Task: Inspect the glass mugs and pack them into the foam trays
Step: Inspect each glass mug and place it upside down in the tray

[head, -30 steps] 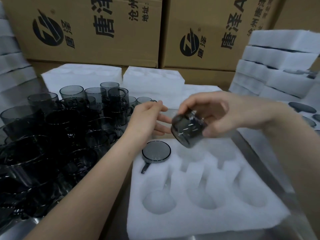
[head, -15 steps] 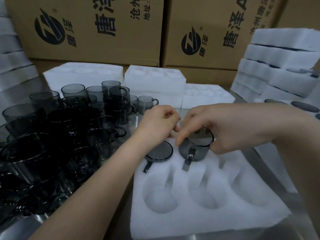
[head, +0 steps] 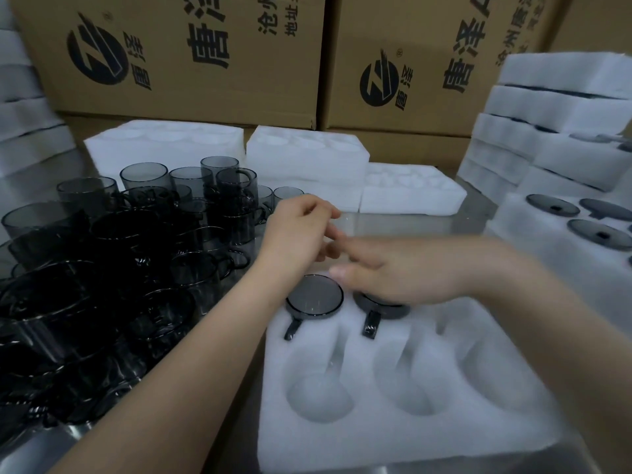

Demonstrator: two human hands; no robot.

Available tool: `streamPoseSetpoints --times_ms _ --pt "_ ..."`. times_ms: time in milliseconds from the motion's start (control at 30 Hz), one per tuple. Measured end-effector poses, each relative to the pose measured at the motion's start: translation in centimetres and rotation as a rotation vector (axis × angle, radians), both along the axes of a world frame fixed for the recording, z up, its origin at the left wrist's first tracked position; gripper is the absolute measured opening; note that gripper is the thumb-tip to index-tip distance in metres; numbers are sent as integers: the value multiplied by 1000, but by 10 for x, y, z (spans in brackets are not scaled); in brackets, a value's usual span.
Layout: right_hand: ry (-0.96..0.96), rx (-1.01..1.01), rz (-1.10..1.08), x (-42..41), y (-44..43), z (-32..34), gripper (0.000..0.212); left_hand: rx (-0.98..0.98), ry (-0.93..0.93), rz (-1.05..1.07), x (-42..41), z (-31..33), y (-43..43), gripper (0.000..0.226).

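A white foam tray (head: 393, 436) with round pockets lies in front of me. One smoked-glass mug (head: 313, 299) sits in its far-left pocket, handle toward me. A second mug (head: 374, 318) sits in the pocket beside it, mostly hidden under my right hand (head: 407, 271), which lies flat over its rim with fingers stretched left. My left hand (head: 301, 230) hovers just beyond the tray with loosely curled fingers and nothing in it. Several loose dark mugs (head: 136, 254) crowd the table to the left.
Empty foam trays (head: 307, 159) lie at the back, before large cardboard boxes (head: 191, 59). A stack of foam trays (head: 564, 131) rises at the right, with a filled tray (head: 513, 220) in front of it. More foam stands at the far left.
My right hand lowered the second mug into the pocket beside the first and now lies flat on top of it. My left hand drew back slightly toward the loose mugs.
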State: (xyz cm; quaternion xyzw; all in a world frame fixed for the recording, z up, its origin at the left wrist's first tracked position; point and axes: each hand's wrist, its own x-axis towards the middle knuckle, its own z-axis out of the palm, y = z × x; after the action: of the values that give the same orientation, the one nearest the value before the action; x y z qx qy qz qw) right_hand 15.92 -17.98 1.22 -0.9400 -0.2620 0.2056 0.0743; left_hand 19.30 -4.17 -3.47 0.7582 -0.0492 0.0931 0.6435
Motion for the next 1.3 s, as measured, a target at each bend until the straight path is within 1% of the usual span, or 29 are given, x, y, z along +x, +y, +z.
streamPoseSetpoints --times_ms 67,167,233,267,300,333,400,433,500,567,600,700,767,833,867,933,1033,1067,1100,1167,1200,1233,1300 --pt "64 -102 1 0 7 -14 68 -3 20 42 1 0 1 23" --pt "66 -133 -35 6 6 -16 77 16 10 88 2 -1 0 23" --pt "119 -47 17 10 3 -13 82 55 -4 95 2 -2 -1 24" --pt "160 48 38 12 0 -11 79 83 -17 101 2 -3 -1 24" --pt "174 147 30 16 -4 -9 71 126 -33 110 2 -3 -1 24" --pt "135 227 -17 21 -10 -7 58 181 -41 110 2 -4 -1 24" --pt "-63 363 -216 36 -22 -4 30 305 -27 66 0 -4 -2 22" --pt "-150 428 -313 45 -28 -5 25 393 -20 45 -1 -5 -3 21" --pt "-224 522 -432 63 -29 -10 20 656 -30 35 -4 -6 -7 18" --pt "-200 502 -419 77 -21 -17 20 886 -54 16 -6 -7 -10 17" --pt "-169 477 -383 84 -15 -20 26 936 -57 -7 -6 -8 -11 17" --pt "-120 393 -278 103 9 -27 50 961 -55 -55 -5 -8 -12 25" --pt "-112 291 -220 118 25 -31 64 962 -69 -68 -3 -8 -12 20" --pt "-115 199 -207 133 39 -33 72 969 -85 -82 -3 -9 -12 18" --pt "-141 174 -206 140 43 -35 72 972 -93 -91 -2 -10 -12 17" --pt "-227 153 -195 149 48 -41 59 973 -95 -110 1 -11 -12 17" --pt "-413 208 -194 156 46 -47 21 962 -74 -123 2 -11 -11 21" --pt "-449 227 -194 156 43 -46 10 964 -69 -120 1 -10 -11 21" --pt "-465 243 -193 153 40 -44 6 969 -64 -111 1 -10 -11 25" --pt "-444 291 -210 147 30 -41 8 974 -59 -93 1 -9 -10 31" --pt "-413 347 -240 143 25 -38 6 970 -63 -90 1 -9 -9 30" --pt "-358 426 -289 136 19 -36 5 962 -73 -91 0 -8 -9 28" --pt "-187 609 -414 121 5 -30 7 938 -100 -115 -1 -6 -7 24"
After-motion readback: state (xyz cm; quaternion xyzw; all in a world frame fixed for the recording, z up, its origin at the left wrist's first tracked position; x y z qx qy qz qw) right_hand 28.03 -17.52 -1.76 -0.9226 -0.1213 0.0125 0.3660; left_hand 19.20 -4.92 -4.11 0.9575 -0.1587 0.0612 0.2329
